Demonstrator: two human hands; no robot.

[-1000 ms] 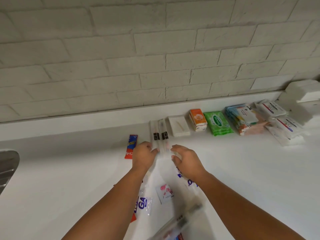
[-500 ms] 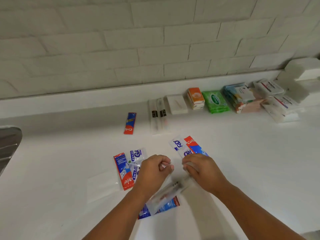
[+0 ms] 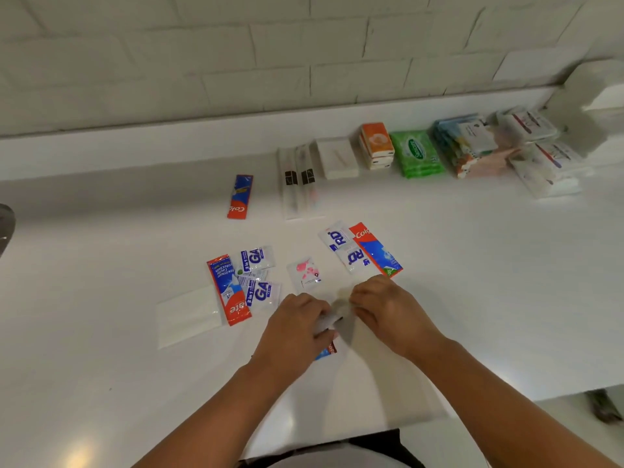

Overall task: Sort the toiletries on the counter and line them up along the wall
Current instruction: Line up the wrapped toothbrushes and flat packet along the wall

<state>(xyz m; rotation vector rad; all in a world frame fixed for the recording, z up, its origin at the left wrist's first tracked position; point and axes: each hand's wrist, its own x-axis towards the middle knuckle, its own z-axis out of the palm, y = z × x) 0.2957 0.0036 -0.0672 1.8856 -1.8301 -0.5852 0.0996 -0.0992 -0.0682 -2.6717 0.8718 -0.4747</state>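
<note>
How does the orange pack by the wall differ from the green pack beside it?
The orange pack is narrower; the green pack is wider and longer. The orange pack shows a pale round picture, the green pack a white oval logo. Both lie in the row by the wall.

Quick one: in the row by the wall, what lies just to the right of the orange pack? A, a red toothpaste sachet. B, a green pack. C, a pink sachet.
B: the green pack lies right next to the orange pack, on its right side.
</note>
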